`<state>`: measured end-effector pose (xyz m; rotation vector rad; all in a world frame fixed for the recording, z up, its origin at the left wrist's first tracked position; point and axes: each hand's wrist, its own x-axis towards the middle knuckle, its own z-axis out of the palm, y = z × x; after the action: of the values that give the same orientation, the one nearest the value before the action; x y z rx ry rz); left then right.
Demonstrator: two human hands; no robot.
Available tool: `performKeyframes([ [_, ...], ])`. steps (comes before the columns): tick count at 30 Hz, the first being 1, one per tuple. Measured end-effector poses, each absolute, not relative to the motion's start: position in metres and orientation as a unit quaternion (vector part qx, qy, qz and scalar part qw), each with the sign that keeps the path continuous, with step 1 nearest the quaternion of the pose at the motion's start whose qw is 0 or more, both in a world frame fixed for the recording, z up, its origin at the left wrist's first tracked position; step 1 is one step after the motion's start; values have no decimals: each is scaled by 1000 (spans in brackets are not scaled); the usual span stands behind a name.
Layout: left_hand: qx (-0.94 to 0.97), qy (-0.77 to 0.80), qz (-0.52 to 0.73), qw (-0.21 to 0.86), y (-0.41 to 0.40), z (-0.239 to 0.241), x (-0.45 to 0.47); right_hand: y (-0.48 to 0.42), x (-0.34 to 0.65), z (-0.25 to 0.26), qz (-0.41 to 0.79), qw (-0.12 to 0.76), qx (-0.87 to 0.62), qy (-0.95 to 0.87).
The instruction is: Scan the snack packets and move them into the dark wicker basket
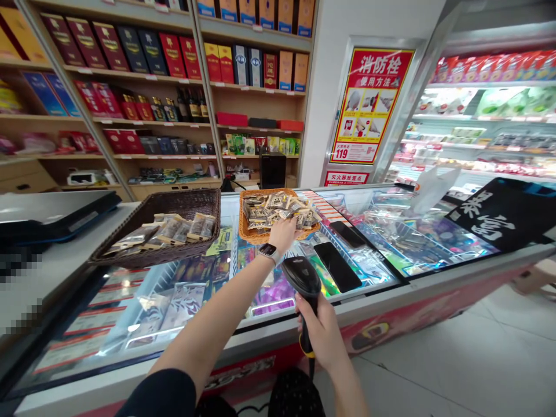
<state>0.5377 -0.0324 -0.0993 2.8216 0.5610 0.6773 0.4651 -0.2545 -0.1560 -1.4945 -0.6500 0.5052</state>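
Note:
My left hand, with a smartwatch at the wrist, reaches into an orange wicker basket and touches the small wrapped snack packets heaped there. Its fingertips are mostly hidden against the packets, so I cannot see if one is gripped. Lower down, my right hand wraps round the handle of a black barcode scanner with a yellow patch near its base. The scanner's head points up and forward, over the near edge of the glass-topped freezer.
Left of the orange basket, a dark brown basket holds more packets. Two black phones lie on the glass at the right. A black bag with white characters sits farther right. Boxed goods fill shelves behind; a chiller stands right.

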Motion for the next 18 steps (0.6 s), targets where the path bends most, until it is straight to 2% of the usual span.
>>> performKeyframes([
  [5, 911, 176, 312, 204, -12, -88, 510, -249, 464, -153, 227, 661, -654, -290],
  [11, 729, 213, 365, 538, 0, -95, 434, -238, 449, -143, 223, 667, -640, -309],
  [13, 665, 218, 361, 617, 0, -105, 407, -233, 442, -140, 224, 670, -636, -310],
  [18, 564, 248, 376, 692, 4, -132, 362, -220, 420, -137, 244, 655, -633, -331],
])
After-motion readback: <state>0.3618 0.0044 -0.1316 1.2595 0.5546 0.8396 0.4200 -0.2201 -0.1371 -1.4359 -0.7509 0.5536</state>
